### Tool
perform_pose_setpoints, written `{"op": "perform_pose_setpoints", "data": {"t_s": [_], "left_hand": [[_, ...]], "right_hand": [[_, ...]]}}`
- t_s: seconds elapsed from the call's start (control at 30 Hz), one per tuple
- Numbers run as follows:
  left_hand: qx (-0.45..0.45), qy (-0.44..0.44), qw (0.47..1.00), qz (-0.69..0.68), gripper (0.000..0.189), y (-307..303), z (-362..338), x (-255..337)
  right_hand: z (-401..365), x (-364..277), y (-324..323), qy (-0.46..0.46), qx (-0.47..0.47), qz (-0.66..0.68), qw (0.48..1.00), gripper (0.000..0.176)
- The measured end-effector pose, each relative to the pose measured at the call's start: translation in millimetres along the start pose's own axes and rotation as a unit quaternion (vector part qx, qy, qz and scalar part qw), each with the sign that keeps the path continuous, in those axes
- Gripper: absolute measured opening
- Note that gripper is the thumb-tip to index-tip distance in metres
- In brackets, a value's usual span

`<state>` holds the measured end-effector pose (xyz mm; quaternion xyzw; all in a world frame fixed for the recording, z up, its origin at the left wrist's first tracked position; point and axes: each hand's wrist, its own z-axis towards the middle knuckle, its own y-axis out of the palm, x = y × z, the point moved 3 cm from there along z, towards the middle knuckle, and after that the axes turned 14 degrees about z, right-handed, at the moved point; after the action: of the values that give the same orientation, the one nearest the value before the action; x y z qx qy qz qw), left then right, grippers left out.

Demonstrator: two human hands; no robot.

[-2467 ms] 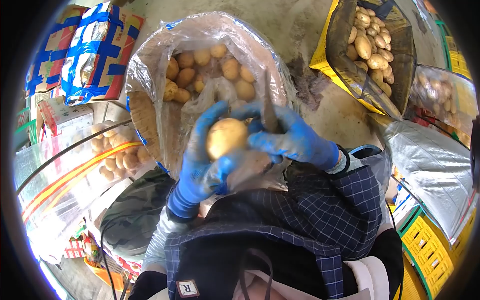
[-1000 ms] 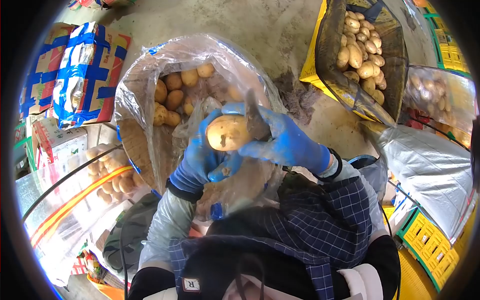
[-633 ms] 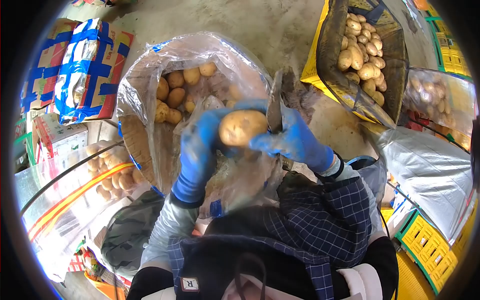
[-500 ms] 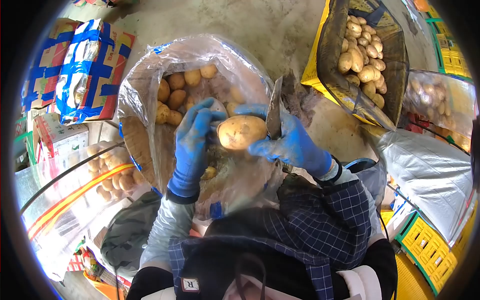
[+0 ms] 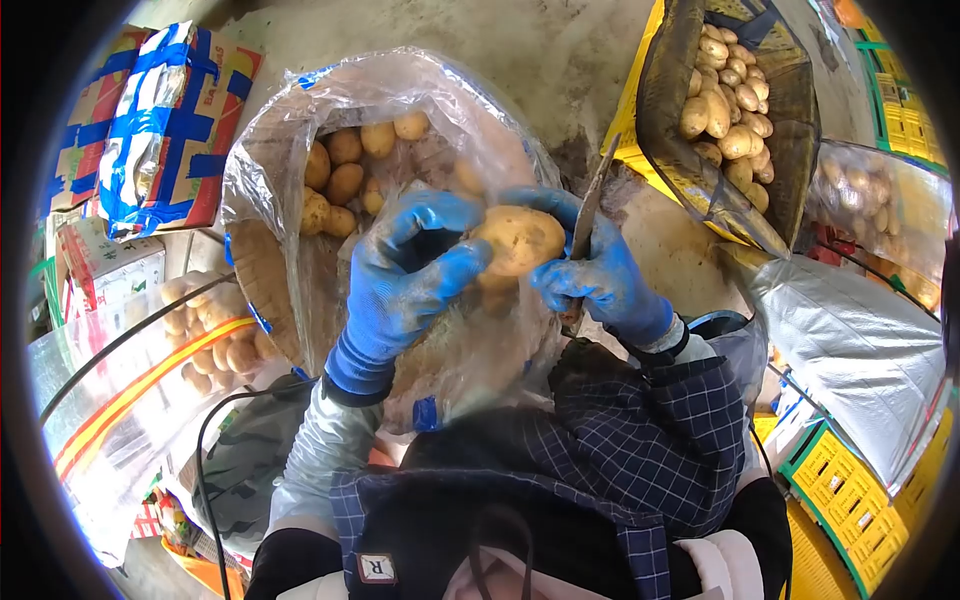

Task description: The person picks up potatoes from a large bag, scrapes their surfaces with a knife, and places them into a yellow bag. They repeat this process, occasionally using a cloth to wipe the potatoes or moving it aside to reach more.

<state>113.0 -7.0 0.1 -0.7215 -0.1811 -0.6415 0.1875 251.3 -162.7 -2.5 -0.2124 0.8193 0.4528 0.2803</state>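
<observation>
A yellow-brown potato point(image 5: 518, 240) sits between both blue-gloved hands over a plastic-lined box of potatoes point(image 5: 300, 190). My left hand point(image 5: 410, 275) touches the potato's left side with its fingertips. My right hand point(image 5: 590, 270) supports the potato from the right and grips a knife point(image 5: 590, 205) whose blade points up and away, beside the potato.
A dark sack of potatoes point(image 5: 730, 110) in a yellow crate stands at the upper right. A clear bag of potatoes point(image 5: 200, 340) lies at the left, taped cardboard boxes point(image 5: 150, 120) at the upper left. Silver bags point(image 5: 860, 330) and yellow crates point(image 5: 840, 500) fill the right side.
The potato has been turned and shifted right between the hands. My left hand moved from beneath it to its left side. The knife blade has tilted up to the right.
</observation>
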Motion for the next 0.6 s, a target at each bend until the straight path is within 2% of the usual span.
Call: {"op": "perform_pose_setpoints", "data": {"t_s": [0.07,0.17,0.27,0.3,0.33,0.37,0.4,0.43,0.47,0.5,0.57,0.6], "left_hand": [[-0.005,0.080,0.997,0.019,0.016,-3.2,1.7,-3.2],[0.013,0.031,0.999,0.029,0.011,-6.4,-1.4,-7.7],[0.156,-0.167,0.974,-0.006,0.009,-25.1,-3.9,-24.1],[0.118,-0.124,0.971,0.165,0.016,-38.3,1.3,-39.4],[0.073,-0.095,0.939,0.322,0.020,-43.1,1.9,-43.2],[0.028,-0.062,0.880,0.470,0.023,-45.9,2.9,-45.4],[-0.017,-0.028,0.795,0.606,0.027,-43.7,4.6,-45.7],[0.033,0.026,0.781,0.623,0.035,-36.2,2.4,-42.1],[0.007,0.010,0.880,0.475,0.036,-30.6,-0.2,-41.2],[-0.021,-0.008,0.951,0.310,0.038,-20.8,1.3,-27.0],[-0.026,-0.029,0.995,0.092,0.042,7.2,-1.3,-12.5],[-0.005,-0.029,0.998,0.053,0.044,23.2,-2.4,-7.4]], "right_hand": [[0.1,1.1,-0.1,0.006,0.013,0.007,1.000,0.077],[-1.0,4.0,-2.3,0.020,0.019,0.010,1.000,0.077],[-0.9,1.1,1.1,0.001,-0.002,0.082,0.997,0.067],[-1.2,1.8,-0.4,-0.003,0.001,0.076,0.997,0.067],[-1.0,3.6,-2.9,-0.008,0.002,0.069,0.998,0.068],[-0.3,4.3,-4.1,-0.012,0.003,0.062,0.998,0.068],[0.4,4.1,-3.8,-0.014,0.009,0.059,0.998,0.067],[0.3,5.0,-3.1,-0.014,0.015,0.057,0.998,0.067],[-0.1,6.5,-2.6,-0.013,0.022,0.056,0.998,0.067],[-0.6,6.3,-1.7,-0.012,0.027,0.052,0.998,0.067],[-1.4,3.3,0.4,-0.007,0.035,0.041,0.998,0.066],[1.3,6.1,-0.3,-0.047,0.028,-0.001,0.998,0.066]]}}
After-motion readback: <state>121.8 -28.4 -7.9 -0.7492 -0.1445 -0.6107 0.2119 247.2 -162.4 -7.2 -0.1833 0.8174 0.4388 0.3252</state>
